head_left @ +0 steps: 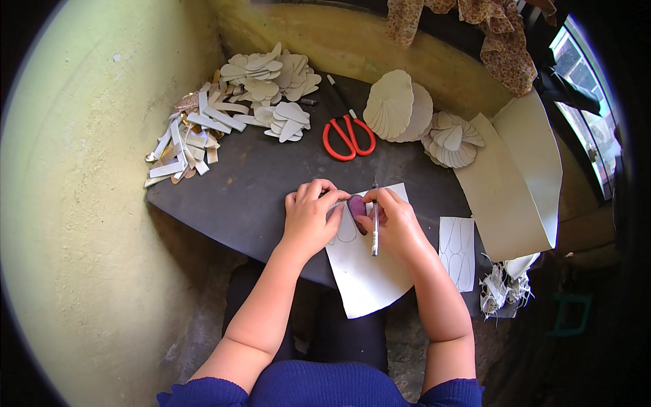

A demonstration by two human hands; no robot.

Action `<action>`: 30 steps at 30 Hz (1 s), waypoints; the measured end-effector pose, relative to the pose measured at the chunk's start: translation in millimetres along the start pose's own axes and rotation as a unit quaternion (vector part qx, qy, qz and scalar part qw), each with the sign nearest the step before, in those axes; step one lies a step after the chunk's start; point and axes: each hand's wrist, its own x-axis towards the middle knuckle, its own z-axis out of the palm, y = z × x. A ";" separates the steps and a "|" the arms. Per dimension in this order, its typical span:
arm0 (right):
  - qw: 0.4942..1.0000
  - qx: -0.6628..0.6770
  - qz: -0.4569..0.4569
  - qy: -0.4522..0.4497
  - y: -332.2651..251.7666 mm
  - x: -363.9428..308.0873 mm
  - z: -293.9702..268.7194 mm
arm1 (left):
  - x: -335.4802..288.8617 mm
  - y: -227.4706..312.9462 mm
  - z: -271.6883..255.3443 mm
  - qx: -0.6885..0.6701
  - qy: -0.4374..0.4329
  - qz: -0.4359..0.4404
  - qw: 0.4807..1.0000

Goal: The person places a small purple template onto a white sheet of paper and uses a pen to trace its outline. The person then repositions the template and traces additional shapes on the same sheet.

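Observation:
On the dark table, a white sheet (368, 288) with pencilled rounded outlines lies at an angle in front of me. A small purple rounded template (357, 211) rests on its upper part. My left hand (310, 218) is at the sheet's left edge, fingers curled, with the fingertips on the template's left side. My right hand (392, 218) keeps a pen (375, 230) between its fingers, nearly in line with my view. Its thumb and index finger touch the template's right side. The pen's tip points away from me.
Red-handled scissors (350, 139) lie beyond my hands. Cut petal-shaped pieces (288, 122) and offcut strips (196, 139) are heaped at the left. Fanned oval stacks (390, 108), a large curled sheet (508, 176), an outlined sheet (456, 254) and shredded scraps (498, 292) occupy the right.

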 end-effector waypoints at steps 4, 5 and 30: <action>1.000 0.004 -0.001 -0.004 0.5 -0.9 0.2 | -0.2 -0.1 0.4 0.001 0.000 0.000 1.000; 1.000 0.001 -0.001 -0.005 0.5 -0.7 0.0 | -0.2 -0.2 0.4 0.001 0.001 0.001 1.000; 1.000 0.007 0.003 -0.010 -2.7 1.0 -0.6 | -4.0 -1.4 -2.6 -0.009 -0.020 0.030 0.999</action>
